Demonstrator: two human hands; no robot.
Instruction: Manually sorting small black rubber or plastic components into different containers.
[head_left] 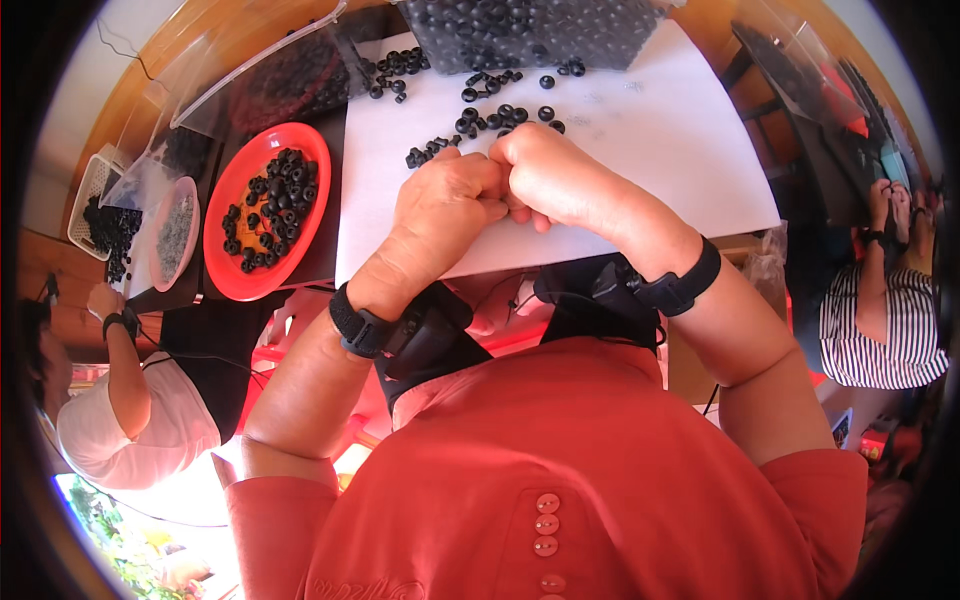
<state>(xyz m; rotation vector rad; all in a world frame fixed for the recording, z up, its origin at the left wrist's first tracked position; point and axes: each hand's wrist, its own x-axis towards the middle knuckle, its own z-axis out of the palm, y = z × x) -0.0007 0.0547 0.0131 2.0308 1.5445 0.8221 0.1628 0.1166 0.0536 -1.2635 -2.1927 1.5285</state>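
Observation:
My left hand [447, 208] and my right hand [556, 178] meet over the near part of a white-topped table [400, 240]. Their fingers are curled in and touch one another. Whatever they pinch is hidden behind the knuckles. Just beyond them lies a loose group of small round black parts with holes [505, 115], partly covered by my right hand. A short row of small dark knobbed pieces [430, 152] sits by the knuckles of my left hand. Black straps circle both wrists.
A red oval plate [222, 272] holding black parts stands left, beside a pale bowl [158, 270] of small silvery pieces and a white basket [80, 205]. Clear bins [530, 40] filled with dark parts line the far side. Co-workers sit at left [150, 410] and right [885, 330].

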